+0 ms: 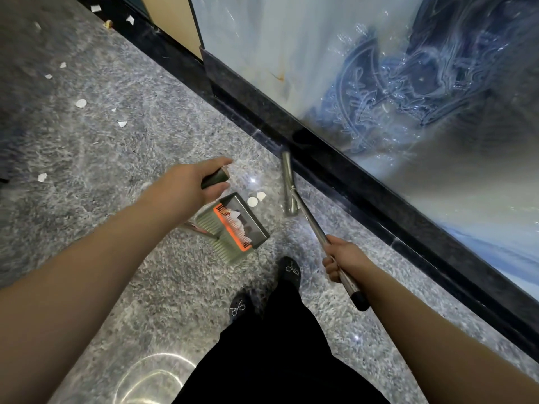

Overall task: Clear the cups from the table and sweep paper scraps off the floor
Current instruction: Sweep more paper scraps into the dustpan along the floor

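- Below the left hand (192, 185), whose fingers (217, 188) are curling round the dark handle grip (215, 178), the dustpan (233, 225) is sitting on the floor (131, 158) with white scraps already lying inside it.
- Just beyond the dustpan's mouth, two paper scraps (256, 199) are lying between it and the broom head (288, 185), which is resting against the dark skirting (335, 170).
- Ahead of the right hand (339, 259), the metal broom pole (313, 225) is slanting down to that head; these fingers (329, 265) are gripping the pole near its black end.
- Sweeping is the step in hand; no cups or table are showing in the head view.
- Next, the broom probably needs drawing toward the left fingers to push both scraps into the pan.
- Far beyond the left fingers, more scraps (81, 103) are waiting, so this step looks unfinished.
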Motion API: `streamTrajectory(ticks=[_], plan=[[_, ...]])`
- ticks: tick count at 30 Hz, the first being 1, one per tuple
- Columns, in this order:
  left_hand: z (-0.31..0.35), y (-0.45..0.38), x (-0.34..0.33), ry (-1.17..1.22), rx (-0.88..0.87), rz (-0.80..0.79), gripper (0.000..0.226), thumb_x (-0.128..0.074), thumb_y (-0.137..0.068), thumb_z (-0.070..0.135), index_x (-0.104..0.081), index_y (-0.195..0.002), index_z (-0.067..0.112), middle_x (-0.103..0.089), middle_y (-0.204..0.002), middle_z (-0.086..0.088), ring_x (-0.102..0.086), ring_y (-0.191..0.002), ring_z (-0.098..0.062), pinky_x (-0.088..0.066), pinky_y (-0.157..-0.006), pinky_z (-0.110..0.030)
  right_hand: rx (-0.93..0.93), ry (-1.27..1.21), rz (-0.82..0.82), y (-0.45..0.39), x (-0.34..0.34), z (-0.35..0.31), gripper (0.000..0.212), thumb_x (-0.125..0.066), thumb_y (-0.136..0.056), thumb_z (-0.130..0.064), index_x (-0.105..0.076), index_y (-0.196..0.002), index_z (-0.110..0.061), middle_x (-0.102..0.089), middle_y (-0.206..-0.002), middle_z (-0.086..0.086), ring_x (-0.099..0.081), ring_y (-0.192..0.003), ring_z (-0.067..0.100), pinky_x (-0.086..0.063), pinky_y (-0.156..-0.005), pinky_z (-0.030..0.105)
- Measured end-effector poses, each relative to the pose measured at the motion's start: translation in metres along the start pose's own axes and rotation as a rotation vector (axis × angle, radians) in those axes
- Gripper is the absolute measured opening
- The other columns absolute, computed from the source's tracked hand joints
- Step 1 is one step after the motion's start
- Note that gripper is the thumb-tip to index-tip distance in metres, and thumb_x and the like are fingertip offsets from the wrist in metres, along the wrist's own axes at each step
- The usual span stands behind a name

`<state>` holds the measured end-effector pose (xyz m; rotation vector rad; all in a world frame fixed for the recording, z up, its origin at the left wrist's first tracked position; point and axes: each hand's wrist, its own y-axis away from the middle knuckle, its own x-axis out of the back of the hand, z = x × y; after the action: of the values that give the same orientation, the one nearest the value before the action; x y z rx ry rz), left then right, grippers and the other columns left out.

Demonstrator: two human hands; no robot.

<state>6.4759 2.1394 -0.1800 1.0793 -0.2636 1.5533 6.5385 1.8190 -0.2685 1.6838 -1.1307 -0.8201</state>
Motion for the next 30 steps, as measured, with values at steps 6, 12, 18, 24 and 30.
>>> streamTrajectory(ticks=[6, 12, 18, 24, 30], plan=[[-0.003, -0.005, 0.001, -0.035, -0.019, 0.010, 0.044, -0.063, -0.092, 0.042, -0.044, -0.128, 0.061, -0.063, -0.093, 0.006, -0.050, -0.055, -0.001, -0.040, -0.049, -0.023, -0.077, -0.122, -0.066, -0.008, -0.019, 0.005, 0.028, -0.033, -0.104, -0.011, -0.041, -0.129, -0.022, -0.034, -0.056, 0.003, -0.034, -0.032, 0.006, -0.029, -0.034, 0.014], [-0.009, 0.005, 0.000, -0.043, 0.019, -0.001, 0.046, -0.061, -0.092, 0.047, -0.040, -0.129, 0.064, -0.064, -0.097, 0.006, -0.057, -0.066, -0.008, -0.049, -0.060, -0.030, -0.052, -0.038, -0.097, 0.007, -0.034, 0.022, 0.036, -0.037, -0.104, -0.013, -0.042, -0.137, -0.026, -0.032, -0.059, 0.004, -0.031, -0.034, 0.007, -0.026, -0.036, 0.013], [-0.014, 0.016, 0.002, -0.059, 0.022, 0.006, 0.045, -0.061, -0.092, 0.046, -0.042, -0.129, 0.064, -0.064, -0.092, 0.008, -0.051, -0.055, -0.003, -0.036, -0.047, -0.022, 0.016, 0.020, -0.078, 0.030, -0.027, 0.030, 0.028, -0.041, -0.101, -0.016, -0.057, -0.115, -0.034, -0.038, -0.055, 0.004, -0.033, -0.035, 0.009, -0.027, -0.037, 0.014], [-0.019, 0.021, -0.002, -0.075, 0.019, 0.009, 0.050, -0.061, -0.093, 0.044, -0.039, -0.133, 0.063, -0.061, -0.088, 0.011, -0.052, -0.058, -0.001, -0.038, -0.048, -0.022, 0.097, 0.058, 0.059, 0.026, -0.007, 0.024, 0.039, -0.038, -0.102, -0.011, -0.047, -0.135, -0.030, -0.037, -0.058, 0.006, -0.034, -0.035, 0.010, -0.030, -0.035, 0.016], [-0.022, 0.023, -0.003, -0.094, 0.021, 0.010, 0.049, -0.060, -0.092, 0.046, -0.038, -0.133, 0.064, -0.064, -0.095, 0.010, -0.058, -0.066, -0.006, -0.053, -0.059, -0.031, 0.048, 0.078, 0.100, -0.009, 0.007, 0.005, 0.039, -0.035, -0.102, -0.009, -0.043, -0.139, -0.020, -0.038, -0.061, 0.006, -0.033, -0.039, 0.011, -0.028, -0.036, 0.018]])
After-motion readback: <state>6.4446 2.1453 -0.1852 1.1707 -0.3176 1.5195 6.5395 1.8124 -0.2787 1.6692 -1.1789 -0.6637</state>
